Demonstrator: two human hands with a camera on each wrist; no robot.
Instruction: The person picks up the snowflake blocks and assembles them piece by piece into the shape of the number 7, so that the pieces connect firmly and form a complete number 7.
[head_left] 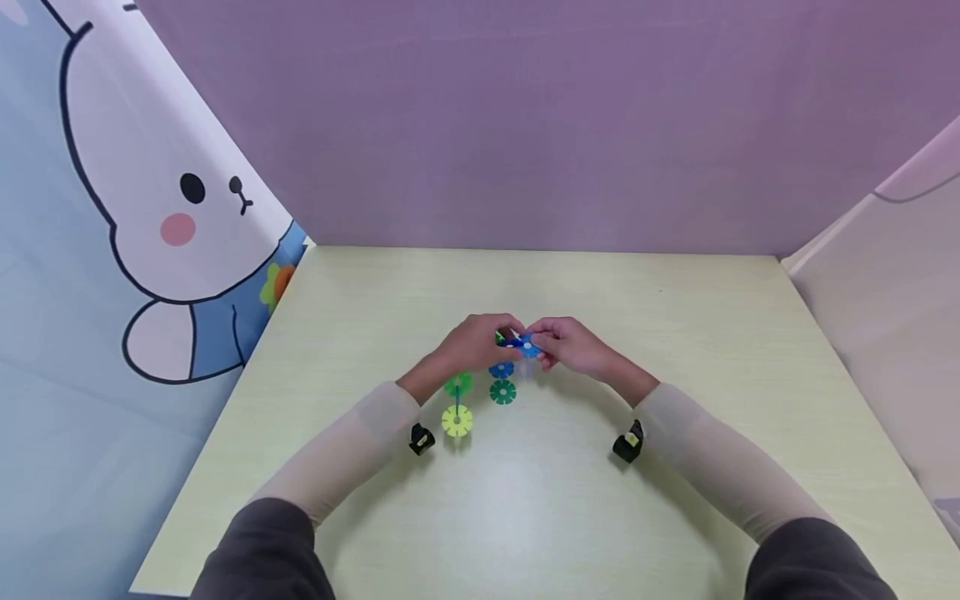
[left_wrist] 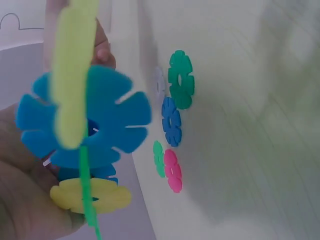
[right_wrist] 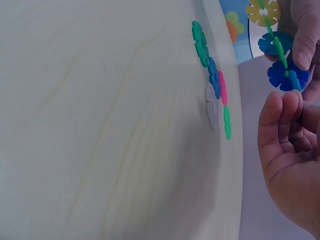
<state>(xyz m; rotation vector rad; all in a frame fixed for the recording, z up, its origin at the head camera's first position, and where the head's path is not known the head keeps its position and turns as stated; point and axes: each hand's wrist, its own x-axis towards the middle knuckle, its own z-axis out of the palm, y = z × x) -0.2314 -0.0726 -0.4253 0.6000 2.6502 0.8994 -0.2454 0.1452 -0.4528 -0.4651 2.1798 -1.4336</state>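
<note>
Purple cloth point(head_left: 525, 125) stands at twelve o'clock in the head view, and below it spreads the pale wood-grain tabletop point(head_left: 525, 517). Two bare hands meet over it! The left hand point(head_left: 476, 343) has its fingers curled on a chain of slotted, flower-shaped plastic discs point(right_wrist: 280, 50); the right hand point(head_left: 576, 346), at its three o'clock, pinches a bright blue slotted plastic disc point(head_left: 530, 346).

From the head, the chain runs half behind the left hand, with a yellow-green slotted disc point(head_left: 457, 421) hanging at that hand's seven o'clock. The right wrist view opens it up: yellow at the top, then blues crossed by edge-on greens. And the pinched disc? At the right hand's nine o'clock seen from the head, right against the chain's dark blue disc point(right_wrist: 286, 76); whether it is slotted in, I cannot tell.

Down on the tabletop, at five o'clock from the left hand, lie a loose dark green disc point(head_left: 502, 392) and a loose blue disc point(head_left: 502, 369), with a faint, whitish disc point(right_wrist: 212, 106) near them. Both wrist views add a pink disc point(left_wrist: 172, 170) and a small mint-green disc point(left_wrist: 158, 158), hidden from the head.
</note>
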